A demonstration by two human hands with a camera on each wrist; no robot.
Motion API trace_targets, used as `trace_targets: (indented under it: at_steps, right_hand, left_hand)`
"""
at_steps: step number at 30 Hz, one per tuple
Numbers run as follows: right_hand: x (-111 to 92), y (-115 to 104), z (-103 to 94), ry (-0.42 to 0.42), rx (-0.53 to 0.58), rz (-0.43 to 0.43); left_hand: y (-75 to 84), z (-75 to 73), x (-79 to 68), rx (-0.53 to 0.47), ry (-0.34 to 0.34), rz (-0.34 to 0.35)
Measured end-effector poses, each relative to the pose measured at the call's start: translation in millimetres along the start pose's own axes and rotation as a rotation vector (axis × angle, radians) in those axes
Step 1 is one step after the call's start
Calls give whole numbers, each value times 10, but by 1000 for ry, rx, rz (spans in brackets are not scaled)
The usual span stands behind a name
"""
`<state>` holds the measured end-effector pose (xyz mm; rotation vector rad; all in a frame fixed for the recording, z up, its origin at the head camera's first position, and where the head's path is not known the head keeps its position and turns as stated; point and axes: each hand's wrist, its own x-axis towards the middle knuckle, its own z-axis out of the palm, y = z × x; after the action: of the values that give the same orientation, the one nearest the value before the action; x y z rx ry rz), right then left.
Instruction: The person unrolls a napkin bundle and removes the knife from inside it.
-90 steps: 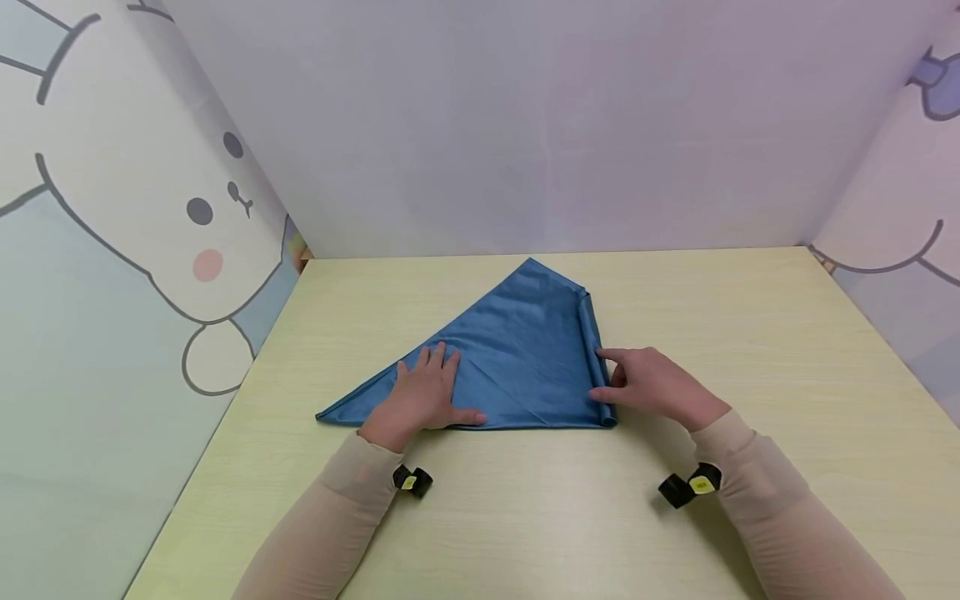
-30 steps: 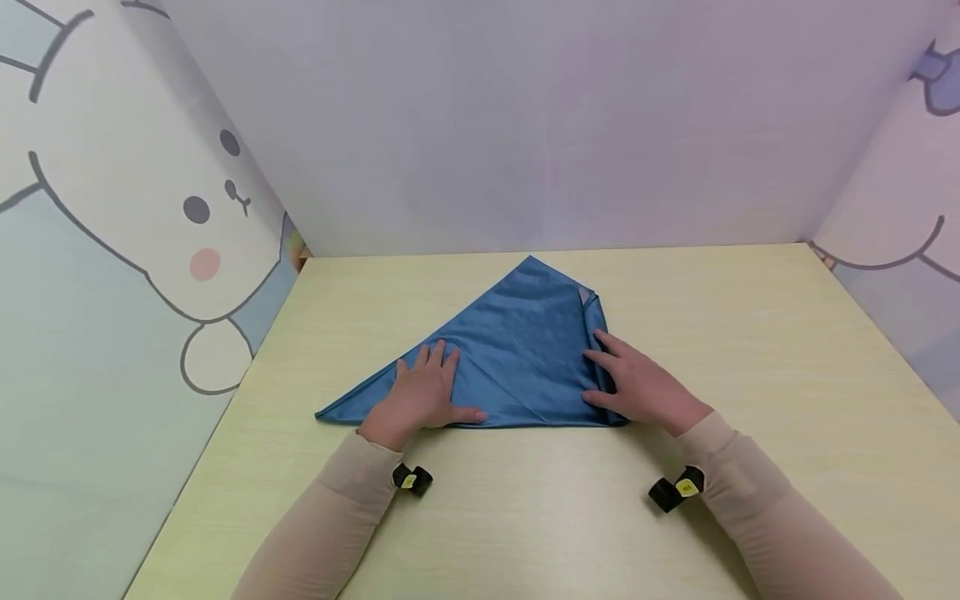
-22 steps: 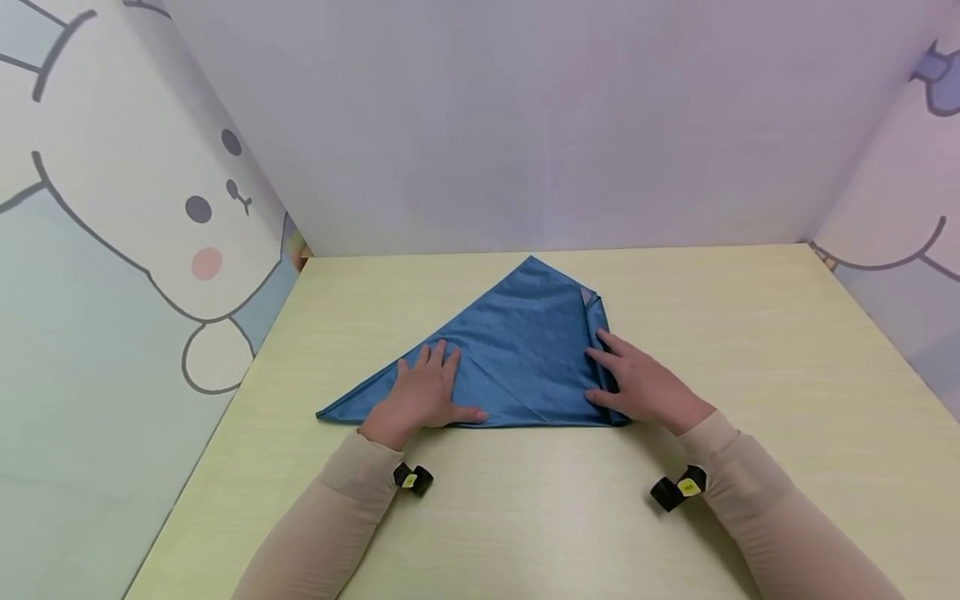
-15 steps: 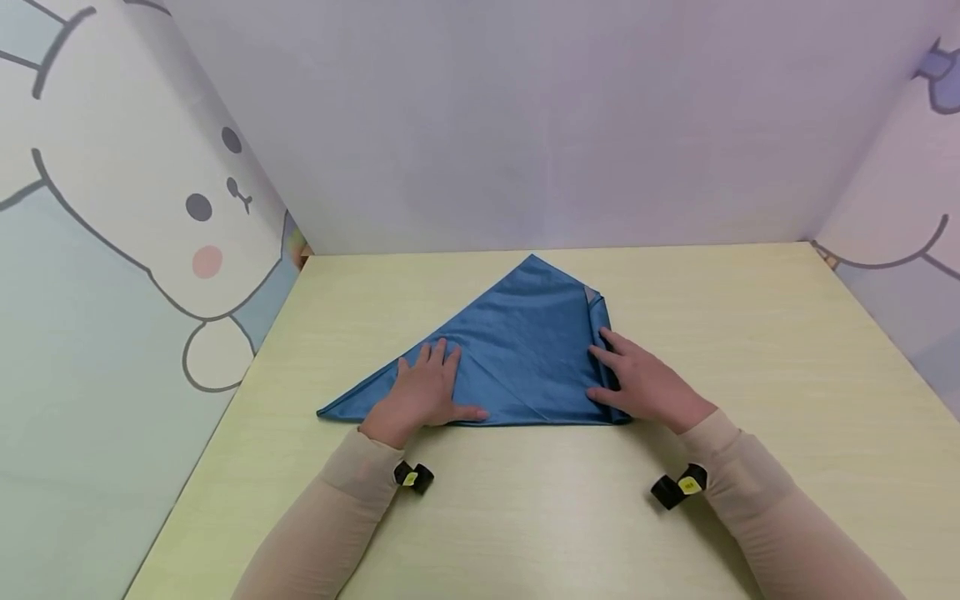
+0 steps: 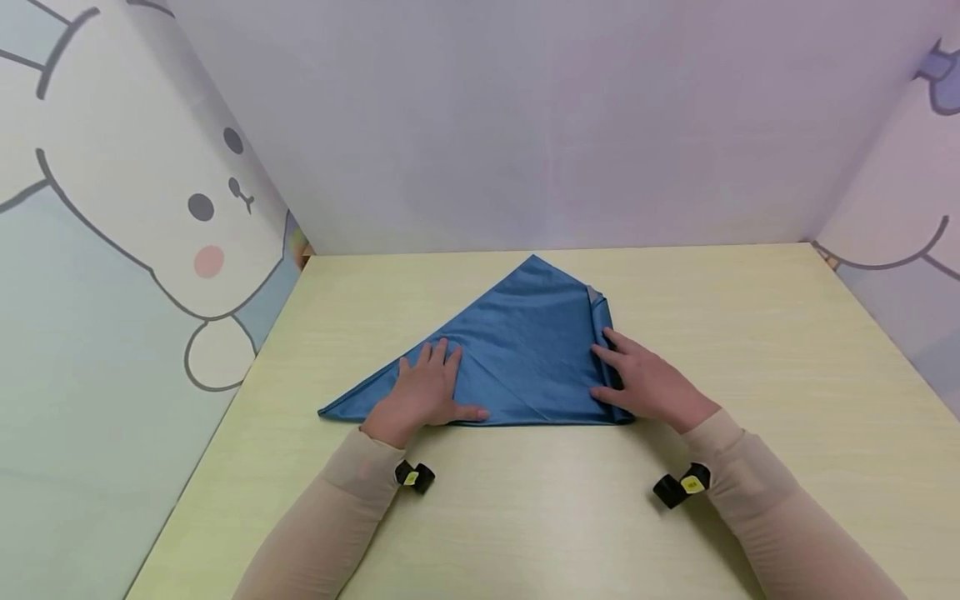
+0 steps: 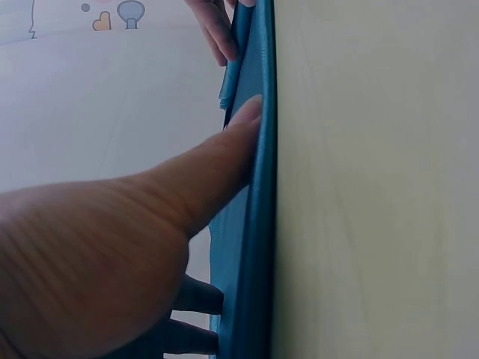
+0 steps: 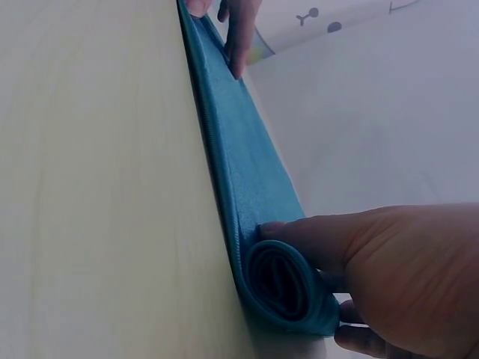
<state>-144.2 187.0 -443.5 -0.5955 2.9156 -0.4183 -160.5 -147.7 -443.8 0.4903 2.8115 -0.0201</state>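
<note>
A blue satiny cloth lies folded on the table, tapering to a point at the left and another at the back. Its right side is wound into a narrow roll, whose spiral end shows in the right wrist view. My left hand rests flat on the cloth's left part, fingers spread, thumb along the near edge. Over the roll lies my right hand, its fingers spread and fairly straight, with the thumb on the inner side of the roll. A small greyish patch shows at the roll's far end.
The pale wood-grain table carries the cloth. A plain lilac wall panel rises along its back edge, and side panels with cartoon animals flank it. Each wrist wears a small black camera.
Since three seconds ago the right hand has gone from pinching the roll's outer side to lying over it. The roll has shifted slightly right and looks looser. The left hand stays put.
</note>
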Motion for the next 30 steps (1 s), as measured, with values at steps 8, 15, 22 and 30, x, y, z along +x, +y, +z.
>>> trace_targets:
  at_steps: [8,15,22,30]
  right_hand:
    - [-15,-6,-27,-8,11,10]
    - [-18,6,-38,-15,8,18]
    - [-25,14,-56,-18,3,24]
    - [-36,9,-77,-29,2,35]
  left_hand:
    - [3,2,0,8,4,5]
    - [2,2,1,12,11,7]
    - [-1,2,1,6,9,7]
    - [-3,4,-2,2,5,9]
